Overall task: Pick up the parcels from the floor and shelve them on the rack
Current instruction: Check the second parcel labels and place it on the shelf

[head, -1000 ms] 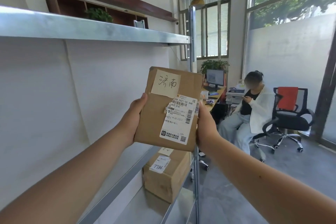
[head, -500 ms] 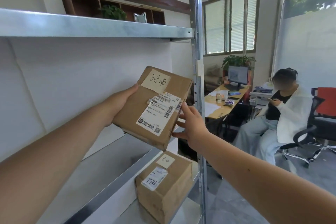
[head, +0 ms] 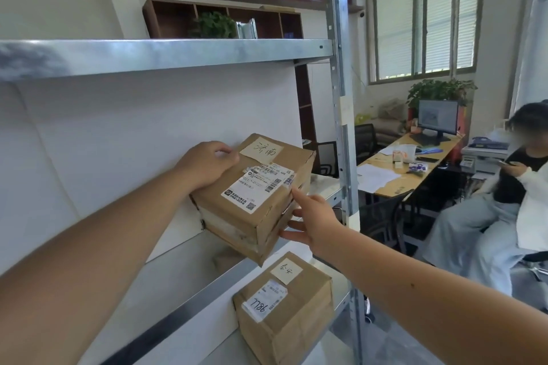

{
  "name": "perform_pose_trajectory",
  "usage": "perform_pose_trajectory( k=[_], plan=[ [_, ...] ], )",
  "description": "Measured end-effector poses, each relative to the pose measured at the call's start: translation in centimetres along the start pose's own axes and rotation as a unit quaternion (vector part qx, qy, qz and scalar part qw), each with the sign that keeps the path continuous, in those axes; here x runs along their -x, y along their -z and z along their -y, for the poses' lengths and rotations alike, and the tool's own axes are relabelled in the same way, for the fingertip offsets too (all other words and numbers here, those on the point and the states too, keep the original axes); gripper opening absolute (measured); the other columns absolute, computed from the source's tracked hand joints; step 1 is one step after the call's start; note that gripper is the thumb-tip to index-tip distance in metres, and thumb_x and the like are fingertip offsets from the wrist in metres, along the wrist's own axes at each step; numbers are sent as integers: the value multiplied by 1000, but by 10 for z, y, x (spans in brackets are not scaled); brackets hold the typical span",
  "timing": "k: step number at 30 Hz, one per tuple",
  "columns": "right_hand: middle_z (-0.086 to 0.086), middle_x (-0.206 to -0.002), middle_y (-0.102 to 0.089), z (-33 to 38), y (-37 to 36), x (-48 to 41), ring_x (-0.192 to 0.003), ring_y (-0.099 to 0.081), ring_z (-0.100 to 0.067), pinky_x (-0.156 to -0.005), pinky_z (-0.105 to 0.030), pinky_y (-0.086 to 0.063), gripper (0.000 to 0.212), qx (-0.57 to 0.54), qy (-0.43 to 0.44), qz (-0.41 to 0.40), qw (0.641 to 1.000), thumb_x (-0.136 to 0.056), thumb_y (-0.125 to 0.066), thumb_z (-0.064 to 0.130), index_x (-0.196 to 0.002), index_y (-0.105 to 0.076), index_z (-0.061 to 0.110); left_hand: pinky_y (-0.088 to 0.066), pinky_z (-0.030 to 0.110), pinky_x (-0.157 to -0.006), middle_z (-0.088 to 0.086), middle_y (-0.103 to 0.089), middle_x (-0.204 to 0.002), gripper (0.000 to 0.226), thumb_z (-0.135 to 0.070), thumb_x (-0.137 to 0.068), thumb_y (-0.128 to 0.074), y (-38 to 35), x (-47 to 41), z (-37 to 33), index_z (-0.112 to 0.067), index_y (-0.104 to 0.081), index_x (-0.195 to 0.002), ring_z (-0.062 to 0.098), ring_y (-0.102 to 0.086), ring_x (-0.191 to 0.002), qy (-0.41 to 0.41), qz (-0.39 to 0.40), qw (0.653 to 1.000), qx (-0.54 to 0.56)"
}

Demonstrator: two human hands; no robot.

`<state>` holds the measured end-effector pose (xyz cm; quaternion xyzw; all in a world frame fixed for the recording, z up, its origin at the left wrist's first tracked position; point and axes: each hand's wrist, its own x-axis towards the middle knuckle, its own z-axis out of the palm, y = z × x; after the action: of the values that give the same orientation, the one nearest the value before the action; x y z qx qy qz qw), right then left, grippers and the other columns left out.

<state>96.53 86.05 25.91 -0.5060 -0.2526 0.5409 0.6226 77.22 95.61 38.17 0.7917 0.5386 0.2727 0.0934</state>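
Two hands guide the parcel [head: 255,195], tilted above the rack shelf [head: 189,264]; your left hand [head: 207,164] grips its top corner; your right hand [head: 311,219] is open against its side; it looks stiff and light; support the bottom edge.

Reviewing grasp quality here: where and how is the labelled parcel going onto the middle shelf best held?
Across its two opposite ends, from the open front. The parcel is a blocky carton tilted over the shelf; the left hand clasps the far top corner, the right hand braces the near side, fingers spread.
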Motion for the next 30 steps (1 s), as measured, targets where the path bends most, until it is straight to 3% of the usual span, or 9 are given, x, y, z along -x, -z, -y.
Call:
perform_pose_trajectory(
  k=[3, 8, 13, 17, 19, 22, 26, 30],
  plan=[
    [-17, -123, -61, -4, 0, 1, -107, -70, -39, -81, -56, -67, 30, 25, -21, 3, 999, -102, -68, 37, -121, -56, 17, -48, 37, -96, -2, -65, -135, 56, -59, -90, -69, -6, -1, -7, -39, -59, -142, 24, -62, -122, -31, 47, 997, -61],
    [-15, -124, -61, -11, 1, -2, -115, -66, -38, -78, -53, -68, 27, 46, -24, 3, 999, -99, -74, 30, -116, -57, 17, -45, 34, -93, -4, -69, -133, 32, -53, -95, -68, -16, -8, -6, -33, -77, -118, 19, -60, -123, -73, 56, 990, -104],
    [-17, -111, -66, -18, 1, -12, -95, -68, -29, -89, -54, -66, 34, 80, -27, 15, 996, -96, -77, 21, -124, -62, 9, -50, 33, -81, 0, -78, -115, 47, -61, -93, -66, -25, -8, -10, -21, -83, -111, 15, -65, -94, -45, 64, 990, -117],
    [-19, -105, -67, -22, -1, -20, -89, -68, -30, -94, -53, -64, 29, 60, -35, 13, 997, -96, -74, 11, -122, -66, 3, -47, 38, -107, -3, -64, -145, 78, -82, -82, -61, -33, 2, -21, -33, -62, -143, 22, -58, -132, -33, 75, 991, -106],
    [-19, -103, -67, -24, -3, -23, -84, -67, -30, -95, -52, -64, 29, 54, -39, 14, 998, -95, -74, 11, -122, -68, 1, -42, 44, -115, -4, -56, -155, 87, -91, -77, -54, -34, 6, -26, -40, -55, -147, 23, -52, -141, -29, 105, 987, -121],
    [-17, -97, -64, -24, -7, -25, -79, -63, -28, -93, -46, -63, 24, 67, -37, 16, 997, -95, -72, 11, -117, -69, 2, -41, 45, -117, -5, -49, -161, 83, -90, -79, -52, -33, 9, -30, -41, -57, -145, 23, -48, -144, -31, 138, 978, -151],
    [-16, -96, -64, -23, -8, -23, -76, -63, -27, -78, -39, -58, 33, 83, -37, 23, 996, -94, -72, 12, -126, -68, 3, -42, 42, -115, -3, -47, -162, 82, -83, -77, -65, -33, 8, -27, -43, -53, -147, 23, -49, -143, -36, 138, 975, -172],
    [-17, -97, -63, -19, -6, -19, -73, -59, -27, -71, -36, -54, 36, 94, -31, 27, 995, -94, -72, 14, -128, -67, 1, -42, 44, -116, -4, -48, -161, 94, -91, -73, -55, -33, 11, -25, -39, -50, -151, 23, -49, -144, -22, 110, 986, -123]
  ],
)
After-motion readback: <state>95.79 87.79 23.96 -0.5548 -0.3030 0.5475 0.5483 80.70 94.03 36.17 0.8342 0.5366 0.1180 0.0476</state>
